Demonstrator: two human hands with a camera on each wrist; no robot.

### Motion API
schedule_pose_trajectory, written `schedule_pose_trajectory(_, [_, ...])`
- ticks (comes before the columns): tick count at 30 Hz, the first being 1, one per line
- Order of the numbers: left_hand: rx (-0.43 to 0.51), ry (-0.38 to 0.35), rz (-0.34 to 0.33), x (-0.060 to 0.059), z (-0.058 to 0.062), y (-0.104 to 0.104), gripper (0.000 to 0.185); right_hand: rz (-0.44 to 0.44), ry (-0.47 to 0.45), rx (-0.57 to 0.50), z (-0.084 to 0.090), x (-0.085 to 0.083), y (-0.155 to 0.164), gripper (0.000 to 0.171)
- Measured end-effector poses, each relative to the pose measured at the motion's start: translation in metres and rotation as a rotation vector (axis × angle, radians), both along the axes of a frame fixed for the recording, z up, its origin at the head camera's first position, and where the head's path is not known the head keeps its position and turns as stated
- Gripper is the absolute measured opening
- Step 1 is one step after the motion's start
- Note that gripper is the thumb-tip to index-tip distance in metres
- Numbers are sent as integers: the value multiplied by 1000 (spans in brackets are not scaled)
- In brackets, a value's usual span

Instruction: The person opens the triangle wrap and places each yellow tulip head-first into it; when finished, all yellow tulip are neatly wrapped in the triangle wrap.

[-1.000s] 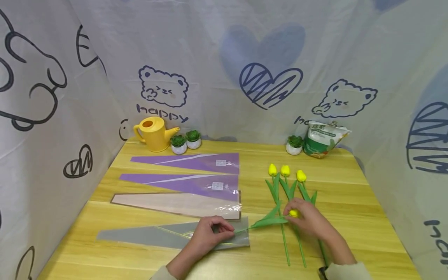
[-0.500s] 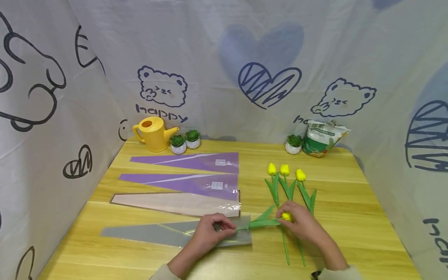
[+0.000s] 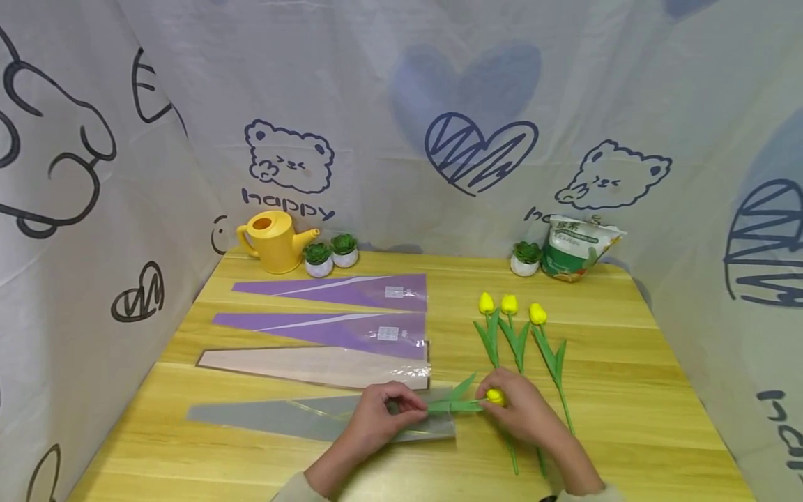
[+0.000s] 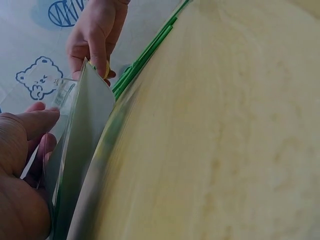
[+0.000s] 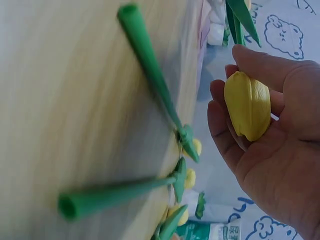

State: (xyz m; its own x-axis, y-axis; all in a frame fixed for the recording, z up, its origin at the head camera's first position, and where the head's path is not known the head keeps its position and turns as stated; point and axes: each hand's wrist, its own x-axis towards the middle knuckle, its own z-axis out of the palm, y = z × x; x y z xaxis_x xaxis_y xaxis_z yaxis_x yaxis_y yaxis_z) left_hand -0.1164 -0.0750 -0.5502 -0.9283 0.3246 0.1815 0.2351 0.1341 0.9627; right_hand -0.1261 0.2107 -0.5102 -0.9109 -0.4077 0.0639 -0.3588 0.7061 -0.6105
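Note:
My right hand (image 3: 517, 408) pinches a yellow tulip (image 5: 247, 105) by the stem just below its bloom, and the bloom sits against the palm. The tulip's stem and lower leaves (image 3: 448, 406) lie inside the wide right end of a grey flower sleeve (image 3: 270, 417). My left hand (image 3: 387, 416) grips the sleeve near that end, its upper layer lifted from the lower one (image 4: 82, 130). Beside my right hand, three more yellow tulips (image 3: 509, 305) lie on the table with their blooms toward the back; the hand and forearm cover parts of their stems.
Behind the grey sleeve lie a cream sleeve (image 3: 301, 365) and two purple sleeves (image 3: 339, 328). A yellow watering can (image 3: 276, 242) and two potted succulents (image 3: 344, 251) stand at the back left. Another succulent (image 3: 525, 259) and a green-white bag (image 3: 574, 249) are at the back right.
My right hand has moved left with the tulip, and its stem and leaves have slid deeper into the grey sleeve. My left hand keeps its grip; the sleeve has shifted slightly right.

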Motion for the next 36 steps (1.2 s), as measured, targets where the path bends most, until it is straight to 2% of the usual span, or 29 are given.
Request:
schedule_pose_trajectory(18, [25, 34, -7, -1, 0, 7, 12, -59, -29, 4, -4, 5, -34, 15])
schedule_pose_trajectory(33, [17, 32, -8, -2, -2, 8, 11, -52, -59, -16, -9, 4, -40, 15])
schedule_pose_trajectory(36, [29, 30, -11, -2, -2, 7, 11, -68, -98, -52, -8, 3, -33, 14])
